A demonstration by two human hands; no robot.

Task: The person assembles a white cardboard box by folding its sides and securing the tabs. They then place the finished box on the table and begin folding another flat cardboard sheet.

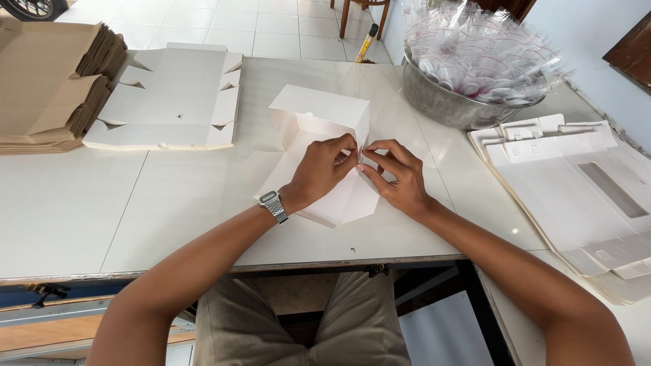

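The white desk (81,203) carried a stack of flat white box blanks (576,196) on your right and a metal bowl (441,102) of clear plastic bags. At its middle lay a half-folded white cardboard box (319,115). Your left hand (322,169) and right hand (400,176) both pinched its flap.

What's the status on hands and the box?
Left hand and right hand both pinching a flap of the half-folded white box. Box resting on the table. Nothing in the way.
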